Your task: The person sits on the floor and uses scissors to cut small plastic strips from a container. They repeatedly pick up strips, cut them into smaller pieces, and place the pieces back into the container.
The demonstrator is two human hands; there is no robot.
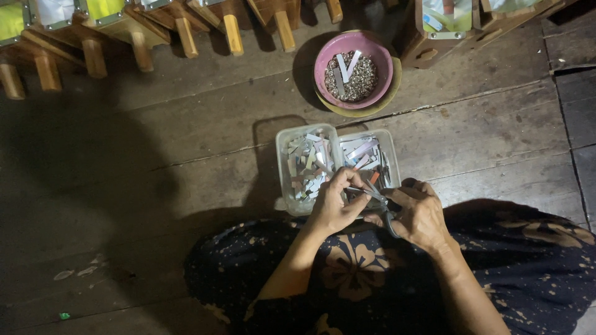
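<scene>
Metal scissors [379, 201] are gripped in the right hand [417, 214], blades pointing up-left toward a thin strip [354, 190] pinched by the left hand [332, 205] fingers [345, 180], both held over the clear two-compartment tray [280, 162] on the wooden floor [186, 124].

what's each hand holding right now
Left hand: closed, pinching a small strip.
Right hand: closed on scissors.

wooden blocks [139, 37]: tops cut off by edge | bowl [354, 65] contents: too small to tell
</scene>
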